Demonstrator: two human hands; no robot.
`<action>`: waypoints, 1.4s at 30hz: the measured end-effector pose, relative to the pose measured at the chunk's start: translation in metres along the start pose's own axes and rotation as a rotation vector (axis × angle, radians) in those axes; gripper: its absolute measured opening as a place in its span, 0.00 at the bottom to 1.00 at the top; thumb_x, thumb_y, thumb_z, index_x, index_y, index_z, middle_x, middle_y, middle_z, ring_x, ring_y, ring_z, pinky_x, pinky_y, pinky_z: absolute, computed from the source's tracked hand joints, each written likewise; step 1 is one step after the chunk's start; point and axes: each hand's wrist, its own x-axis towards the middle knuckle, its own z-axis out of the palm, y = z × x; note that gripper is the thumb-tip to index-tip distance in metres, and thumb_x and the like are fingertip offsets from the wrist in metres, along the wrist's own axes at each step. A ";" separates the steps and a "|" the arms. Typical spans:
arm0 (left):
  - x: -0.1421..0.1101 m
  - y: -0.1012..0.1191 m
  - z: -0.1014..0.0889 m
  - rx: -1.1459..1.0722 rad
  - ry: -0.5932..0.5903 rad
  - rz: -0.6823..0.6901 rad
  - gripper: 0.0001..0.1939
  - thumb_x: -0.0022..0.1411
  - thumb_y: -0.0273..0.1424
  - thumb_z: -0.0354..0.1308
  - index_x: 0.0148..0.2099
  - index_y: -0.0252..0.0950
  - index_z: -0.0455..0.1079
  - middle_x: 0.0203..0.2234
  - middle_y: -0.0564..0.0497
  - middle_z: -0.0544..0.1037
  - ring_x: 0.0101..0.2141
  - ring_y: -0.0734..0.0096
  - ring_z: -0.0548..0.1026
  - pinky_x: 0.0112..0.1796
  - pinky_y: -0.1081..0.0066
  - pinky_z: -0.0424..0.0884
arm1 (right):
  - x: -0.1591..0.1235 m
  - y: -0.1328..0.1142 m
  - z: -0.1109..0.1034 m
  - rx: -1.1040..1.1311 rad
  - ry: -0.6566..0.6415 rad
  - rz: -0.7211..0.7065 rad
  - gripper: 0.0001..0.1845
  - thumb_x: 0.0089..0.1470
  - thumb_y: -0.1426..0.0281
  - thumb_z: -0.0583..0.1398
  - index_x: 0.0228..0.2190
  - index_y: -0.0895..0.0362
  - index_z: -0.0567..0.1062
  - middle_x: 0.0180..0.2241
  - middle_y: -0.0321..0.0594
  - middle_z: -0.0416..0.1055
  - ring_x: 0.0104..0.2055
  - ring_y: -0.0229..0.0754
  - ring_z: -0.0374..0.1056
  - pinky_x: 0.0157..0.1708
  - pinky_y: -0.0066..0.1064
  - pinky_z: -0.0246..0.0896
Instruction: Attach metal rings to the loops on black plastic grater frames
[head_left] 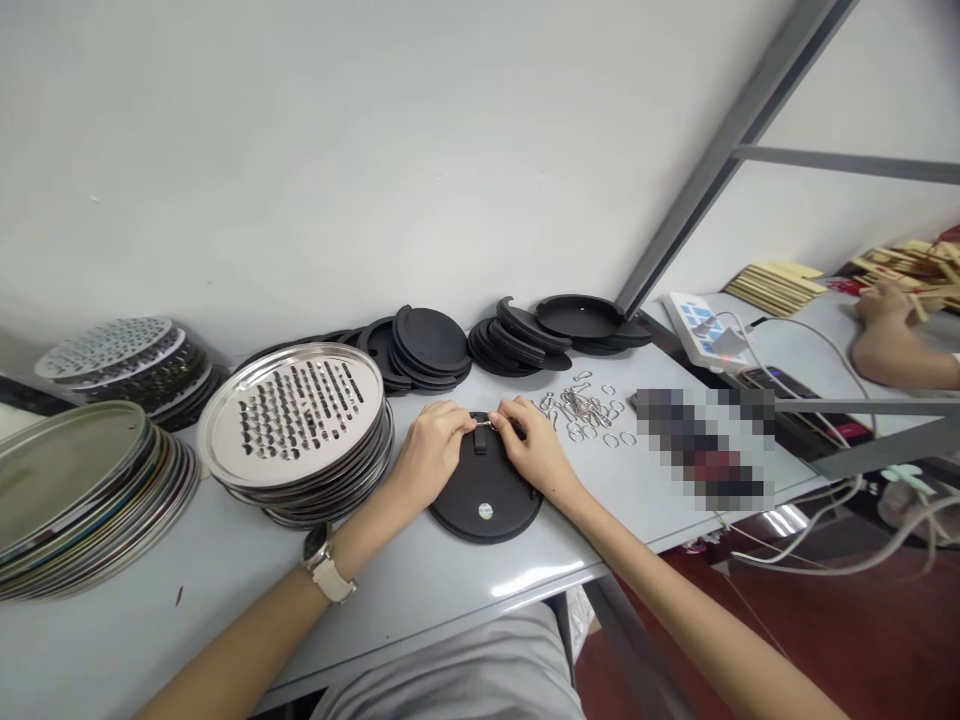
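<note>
A round black disc (pixel 480 490) lies flat on the table in front of me, with a small round sticker (pixel 486 511) near its lower edge. A short black strap (pixel 481 440) sits near its top edge. There my left hand (pixel 431 445) and my right hand (pixel 534 447) meet, fingertips pinching a small metal fitting (pixel 485 424) from either side. Fingers partly cover the fitting, and I cannot make out its exact shape. Just right of my right hand lies a loose pile of metal rings and clips (pixel 589 408).
Stacked perforated metal discs (pixel 292 410) and round trays (pixel 67 470) fill the left. Black round cases (pixel 431 345) line the wall. A pixelated item (pixel 705 450) lies at right. Past the metal frame are a power strip (pixel 705 330) and another person's hand (pixel 889 310).
</note>
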 end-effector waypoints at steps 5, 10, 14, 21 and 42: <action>0.000 -0.001 0.002 -0.003 0.001 0.004 0.12 0.61 0.16 0.50 0.32 0.35 0.70 0.29 0.51 0.74 0.34 0.66 0.72 0.39 0.68 0.67 | 0.001 0.001 -0.001 0.011 0.002 0.003 0.16 0.60 0.69 0.50 0.21 0.53 0.56 0.24 0.34 0.56 0.30 0.43 0.59 0.34 0.33 0.55; 0.000 0.002 0.002 -0.015 0.001 0.002 0.12 0.62 0.17 0.49 0.33 0.36 0.70 0.30 0.51 0.73 0.35 0.66 0.72 0.38 0.68 0.68 | 0.001 0.002 -0.001 0.025 0.000 0.000 0.16 0.60 0.68 0.50 0.21 0.52 0.55 0.24 0.34 0.56 0.30 0.43 0.58 0.34 0.34 0.55; 0.000 0.002 0.001 -0.024 0.000 -0.005 0.12 0.62 0.17 0.50 0.32 0.35 0.69 0.29 0.51 0.73 0.34 0.66 0.72 0.38 0.68 0.68 | 0.001 0.003 -0.001 0.034 0.000 0.002 0.16 0.60 0.68 0.50 0.21 0.53 0.56 0.24 0.34 0.56 0.30 0.43 0.58 0.34 0.34 0.55; 0.000 -0.001 0.004 -0.050 0.008 -0.005 0.12 0.62 0.17 0.50 0.32 0.36 0.70 0.30 0.51 0.74 0.34 0.68 0.73 0.38 0.69 0.68 | 0.001 0.004 -0.001 0.039 0.001 0.003 0.16 0.60 0.67 0.50 0.21 0.53 0.56 0.24 0.34 0.56 0.30 0.43 0.59 0.34 0.34 0.56; 0.006 0.007 0.003 -0.092 -0.016 -0.005 0.13 0.61 0.16 0.49 0.30 0.34 0.69 0.27 0.52 0.71 0.33 0.68 0.72 0.37 0.71 0.67 | -0.001 0.009 -0.003 0.022 0.002 0.010 0.16 0.61 0.67 0.51 0.21 0.53 0.56 0.23 0.33 0.56 0.28 0.41 0.57 0.30 0.32 0.51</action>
